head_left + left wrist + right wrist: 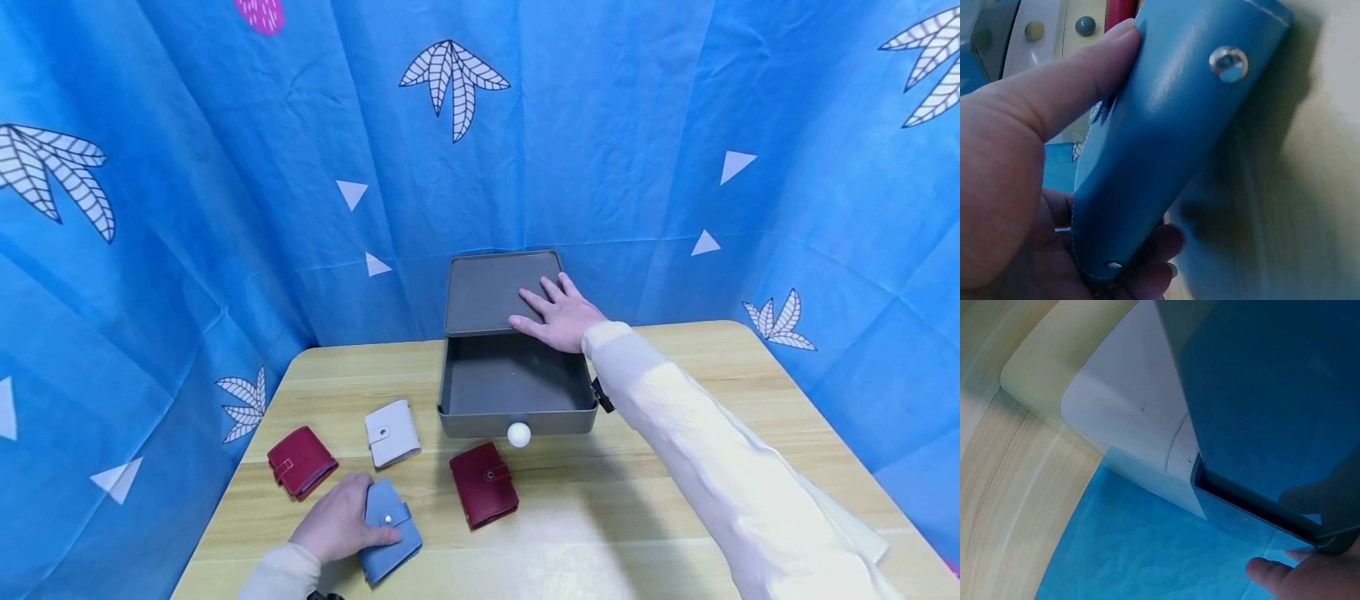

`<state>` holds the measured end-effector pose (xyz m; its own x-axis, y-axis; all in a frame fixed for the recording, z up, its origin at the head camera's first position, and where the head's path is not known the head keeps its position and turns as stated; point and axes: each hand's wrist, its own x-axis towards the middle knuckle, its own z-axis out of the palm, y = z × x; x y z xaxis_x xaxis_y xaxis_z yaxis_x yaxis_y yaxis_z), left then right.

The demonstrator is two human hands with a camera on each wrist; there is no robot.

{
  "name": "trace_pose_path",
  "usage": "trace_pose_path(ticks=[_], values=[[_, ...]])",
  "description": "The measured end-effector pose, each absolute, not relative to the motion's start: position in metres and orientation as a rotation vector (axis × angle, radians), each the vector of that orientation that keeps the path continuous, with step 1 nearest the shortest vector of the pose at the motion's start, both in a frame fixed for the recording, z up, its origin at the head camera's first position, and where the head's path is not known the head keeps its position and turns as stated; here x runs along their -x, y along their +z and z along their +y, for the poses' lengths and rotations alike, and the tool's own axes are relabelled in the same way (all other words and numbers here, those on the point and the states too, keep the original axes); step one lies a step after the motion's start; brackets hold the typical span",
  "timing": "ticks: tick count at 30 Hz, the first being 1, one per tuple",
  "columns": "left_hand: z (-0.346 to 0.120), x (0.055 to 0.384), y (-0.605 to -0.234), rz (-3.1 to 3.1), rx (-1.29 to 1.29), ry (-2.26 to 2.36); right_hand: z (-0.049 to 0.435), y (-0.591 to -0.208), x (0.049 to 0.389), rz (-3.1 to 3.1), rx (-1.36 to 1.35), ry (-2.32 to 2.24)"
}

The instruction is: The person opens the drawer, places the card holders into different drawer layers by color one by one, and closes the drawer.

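Note:
My left hand (337,521) grips a blue snap-strap card wallet (394,557) low over the table. In the left wrist view its thumb (1085,84) lies along one side of the wallet, with other fingers curled round the lower end. Toward the back stands a small drawer unit, its grey top drawer (517,379) pulled out, with a white knob (519,434) in front. My right hand (561,318) rests with spread fingers at the right edge of the unit's grey top (487,292). The right wrist view shows it by the dark panel's corner.
Two dark red wallets, one at left (302,461) and one before the drawer (483,485), lie on the wooden table (600,533). A white wallet (393,432) lies between them. White (1129,394) and cream (1054,369) drawers sit under the grey one. A blue curtain (600,125) surrounds the table.

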<state>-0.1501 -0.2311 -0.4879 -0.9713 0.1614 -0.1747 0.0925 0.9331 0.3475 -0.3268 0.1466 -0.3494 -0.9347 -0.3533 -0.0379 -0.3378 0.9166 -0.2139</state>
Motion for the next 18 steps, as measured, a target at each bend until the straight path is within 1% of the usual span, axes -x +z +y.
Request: trace_pose_path(ticks=[5,18], values=[[-0.233,0.155,-0.484,2.815,-0.155,0.618,0.148,-0.351,0.325,3.001,0.545,-0.326],[-0.249,0.160,-0.463,2.606,-0.251,0.899,0.147,-0.351,0.327,3.005,0.561,-0.320]])
